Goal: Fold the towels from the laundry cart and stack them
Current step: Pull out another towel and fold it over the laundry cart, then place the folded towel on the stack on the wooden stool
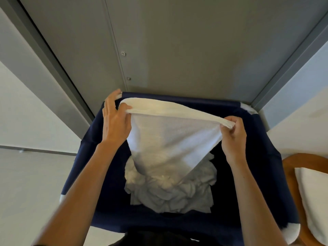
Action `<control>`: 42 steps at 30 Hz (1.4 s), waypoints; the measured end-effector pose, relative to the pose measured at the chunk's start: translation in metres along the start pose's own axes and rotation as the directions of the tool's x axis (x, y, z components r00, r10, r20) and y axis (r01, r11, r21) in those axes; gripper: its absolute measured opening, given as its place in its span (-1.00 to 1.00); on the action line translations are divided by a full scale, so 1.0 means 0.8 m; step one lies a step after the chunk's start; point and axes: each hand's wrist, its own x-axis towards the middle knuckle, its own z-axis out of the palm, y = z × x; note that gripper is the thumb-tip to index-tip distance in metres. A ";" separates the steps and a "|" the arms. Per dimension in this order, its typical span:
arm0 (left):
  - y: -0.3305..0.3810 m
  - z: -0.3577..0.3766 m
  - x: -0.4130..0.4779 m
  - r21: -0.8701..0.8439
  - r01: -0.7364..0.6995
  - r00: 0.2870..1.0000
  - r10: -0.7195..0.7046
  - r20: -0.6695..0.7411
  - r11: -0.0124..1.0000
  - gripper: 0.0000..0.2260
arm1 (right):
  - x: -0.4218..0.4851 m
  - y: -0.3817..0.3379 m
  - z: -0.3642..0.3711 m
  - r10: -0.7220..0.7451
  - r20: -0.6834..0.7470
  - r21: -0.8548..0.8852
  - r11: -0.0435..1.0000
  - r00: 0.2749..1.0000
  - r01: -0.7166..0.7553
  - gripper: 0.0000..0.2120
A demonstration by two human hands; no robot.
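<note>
White terry cloth hangs between two raised hands: the towel [170, 137] is stretched by its top edge above the open laundry cart [110, 174], and its lower end trails down to the heap of towels [170, 194] crumpled on the cart's floor. The left hand [115, 121] pinches the left end of that edge with its thumb, the other fingers standing nearly straight toward the far rim. The right hand [233, 137] is curled tight around the right end, with cloth bunched out past its knuckles. Holding the two ends apart and high looks meant to let the cloth's own weight pull it straight, so the corners can be found and the edge squared before any fold. The top edge is rolled over on itself and sags a little in the middle, so it is probably not yet spread flat. The hanging part narrows toward the bottom, which suggests the lower corners are gathered or caught in the heap. The cart's navy fabric walls are deep, which would explain the arms reaching out over the near rim. Beyond the far rim stands a grey panel [177, 41]. At the near right a wooden frame [291, 164] holds a white pad [314, 196], perhaps a stack of folded towels, though I cannot tell. Folding of this piece seems barely begun, with plenty left in the heap.
</note>
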 end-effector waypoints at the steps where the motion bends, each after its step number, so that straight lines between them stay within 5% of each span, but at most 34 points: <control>1: 0.000 -0.003 0.002 -0.055 0.066 0.996 -0.062 0.070 0.996 -0.86 | 0.000 -0.001 0.004 0.000 0.023 0.013 1.000 1.000 -0.001 -0.83; 9: 0.004 -0.019 0.013 -0.191 0.357 0.904 -0.287 0.317 0.914 -0.86 | 0.009 -0.005 0.014 0.051 0.045 0.138 0.989 0.998 -0.057 -0.79; 17: -0.016 -0.026 0.024 -0.309 0.401 0.823 -0.191 0.534 0.862 -0.57 | 0.019 -0.004 -0.017 0.084 0.141 0.195 0.975 0.986 -0.111 -0.52; 19: -0.019 -0.029 0.029 -0.272 0.354 0.795 -0.135 0.591 0.895 -0.71 | 0.019 -0.004 -0.019 0.101 0.100 0.141 0.983 0.990 -0.114 -0.49; 23: -0.023 -0.035 0.027 -0.325 0.354 0.816 -0.120 0.565 0.877 -0.83 | 0.016 -0.004 -0.023 0.164 0.051 0.164 0.972 0.985 -0.171 -0.75; 30: 0.004 -0.018 0.014 -0.458 0.444 0.891 -0.325 0.316 0.770 -0.86 | -0.008 -0.019 -0.012 0.082 -0.012 0.156 0.985 0.997 -0.079 -0.81; 33: 0.012 -0.015 0.014 -0.450 0.471 0.877 -0.348 0.331 0.759 -0.75 | -0.021 -0.024 -0.004 0.049 -0.096 0.076 0.996 0.994 -0.042 -0.84; 36: 0.006 -0.019 0.020 -0.578 0.548 0.832 -0.322 0.451 0.605 -0.93 | -0.036 -0.024 0.004 0.056 -0.198 0.078 0.996 0.979 -0.041 -0.84; 38: 0.000 -0.027 0.029 -0.639 0.596 0.795 -0.245 0.554 0.487 -0.84 | -0.042 -0.024 0.009 0.111 -0.244 0.112 0.990 0.964 -0.086 -0.84; 42: -0.010 -0.033 0.039 -0.605 0.652 0.718 -0.115 0.687 0.456 -0.71 | -0.046 -0.023 0.010 0.246 -0.242 0.186 0.961 0.939 -0.204 -0.80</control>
